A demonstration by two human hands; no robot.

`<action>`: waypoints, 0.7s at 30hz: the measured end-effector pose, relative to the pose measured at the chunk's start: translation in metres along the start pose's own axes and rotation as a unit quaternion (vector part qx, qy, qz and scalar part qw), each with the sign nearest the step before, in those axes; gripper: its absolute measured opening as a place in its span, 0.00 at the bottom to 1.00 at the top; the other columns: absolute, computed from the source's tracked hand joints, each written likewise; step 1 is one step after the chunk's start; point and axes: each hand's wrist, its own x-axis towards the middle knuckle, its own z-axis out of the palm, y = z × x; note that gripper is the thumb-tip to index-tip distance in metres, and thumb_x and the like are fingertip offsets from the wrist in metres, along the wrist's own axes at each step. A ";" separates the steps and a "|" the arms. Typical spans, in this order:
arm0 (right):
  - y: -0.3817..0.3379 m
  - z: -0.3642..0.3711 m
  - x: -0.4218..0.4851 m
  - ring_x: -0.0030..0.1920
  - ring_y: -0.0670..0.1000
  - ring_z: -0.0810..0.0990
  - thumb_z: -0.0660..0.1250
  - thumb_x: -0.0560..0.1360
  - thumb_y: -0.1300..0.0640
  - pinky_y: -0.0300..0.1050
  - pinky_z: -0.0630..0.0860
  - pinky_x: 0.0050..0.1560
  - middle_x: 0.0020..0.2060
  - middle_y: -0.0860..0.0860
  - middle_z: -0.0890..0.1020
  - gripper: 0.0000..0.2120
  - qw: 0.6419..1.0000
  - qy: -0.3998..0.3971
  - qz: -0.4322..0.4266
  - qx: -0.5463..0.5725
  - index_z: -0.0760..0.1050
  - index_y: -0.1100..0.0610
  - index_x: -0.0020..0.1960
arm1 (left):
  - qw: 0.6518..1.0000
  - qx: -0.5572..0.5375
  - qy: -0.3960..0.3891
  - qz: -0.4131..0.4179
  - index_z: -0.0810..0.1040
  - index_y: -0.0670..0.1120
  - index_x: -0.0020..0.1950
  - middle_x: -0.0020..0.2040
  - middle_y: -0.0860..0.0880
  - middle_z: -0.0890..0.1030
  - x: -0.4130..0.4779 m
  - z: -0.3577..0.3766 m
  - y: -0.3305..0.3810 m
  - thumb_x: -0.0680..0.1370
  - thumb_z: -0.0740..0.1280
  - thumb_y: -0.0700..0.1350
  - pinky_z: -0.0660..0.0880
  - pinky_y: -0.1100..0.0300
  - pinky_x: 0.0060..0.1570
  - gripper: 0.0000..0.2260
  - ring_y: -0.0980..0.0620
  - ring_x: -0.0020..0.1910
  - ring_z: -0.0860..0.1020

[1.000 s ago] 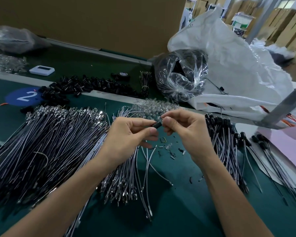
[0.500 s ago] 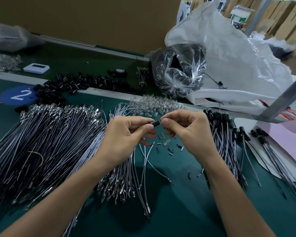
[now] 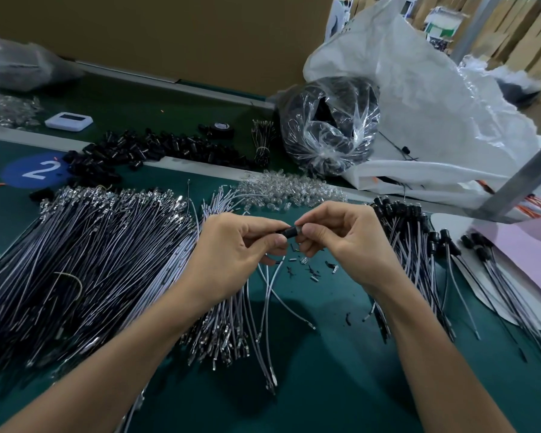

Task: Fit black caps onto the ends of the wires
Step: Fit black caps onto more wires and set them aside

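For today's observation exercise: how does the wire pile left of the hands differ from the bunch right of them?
The left pile is far larger than the right bunch. Left pile's far ends are bare metal terminals; right bunch's wear black caps. Both are thin grey wires on the green table.

- A small cylindrical black cap [image 3: 290,232] is lying roughly level above the tabletop [image 3: 325,385], with the left hand [image 3: 231,254] and the right hand [image 3: 347,242] pinching it from either end.
- A few thin grey wires [image 3: 268,295] are trailing from under the left hand down onto the tabletop.
- A large pile of uncapped wires [image 3: 85,260], tipped with metal terminals, is fanning out on the left.
- The capped wires [image 3: 409,245] are lying just right of the right hand, caps at the far ends.
- Loose black caps [image 3: 156,148] are lying heaped beyond the uncapped wires.
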 end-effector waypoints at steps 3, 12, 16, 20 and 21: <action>0.002 0.003 0.000 0.32 0.52 0.83 0.67 0.74 0.73 0.41 0.80 0.35 0.31 0.56 0.84 0.09 1.000 0.016 -0.005 0.021 0.81 0.61 0.42 | 1.000 0.007 0.012 0.014 0.82 0.49 0.53 0.41 0.52 0.86 0.000 0.001 -0.002 0.75 0.71 0.33 0.81 0.64 0.38 0.13 0.55 0.38 0.85; 0.004 0.004 0.001 0.31 0.51 0.83 0.66 0.73 0.76 0.40 0.79 0.34 0.31 0.55 0.84 0.12 0.998 0.004 -0.019 0.053 0.81 0.61 0.42 | 0.999 -0.030 -0.028 -0.005 0.82 0.47 0.55 0.41 0.48 0.86 0.001 -0.003 -0.001 0.75 0.69 0.31 0.82 0.60 0.41 0.13 0.50 0.39 0.86; 0.005 0.009 0.001 0.31 0.51 0.82 0.66 0.73 0.76 0.39 0.78 0.34 0.30 0.54 0.83 0.12 0.998 0.008 -0.024 0.052 0.81 0.61 0.42 | 0.999 -0.047 -0.021 -0.013 0.82 0.45 0.56 0.40 0.45 0.86 0.001 -0.003 -0.003 0.76 0.69 0.31 0.82 0.59 0.40 0.13 0.49 0.38 0.86; 0.003 0.013 0.002 0.30 0.50 0.82 0.67 0.72 0.76 0.38 0.78 0.33 0.30 0.53 0.84 0.12 0.998 0.022 -0.038 0.054 0.82 0.61 0.42 | 0.997 -0.069 -0.018 -0.009 0.83 0.46 0.53 0.40 0.43 0.86 0.001 -0.002 -0.003 0.76 0.68 0.32 0.82 0.58 0.40 0.12 0.47 0.39 0.86; 0.003 0.013 0.002 0.30 0.50 0.82 0.67 0.72 0.76 0.38 0.78 0.33 0.30 0.53 0.84 0.12 0.997 0.026 -0.041 0.054 0.82 0.61 0.41 | 0.997 -0.077 -0.019 -0.009 0.83 0.46 0.52 0.41 0.43 0.86 0.001 -0.003 -0.003 0.76 0.68 0.32 0.82 0.58 0.40 0.11 0.47 0.39 0.86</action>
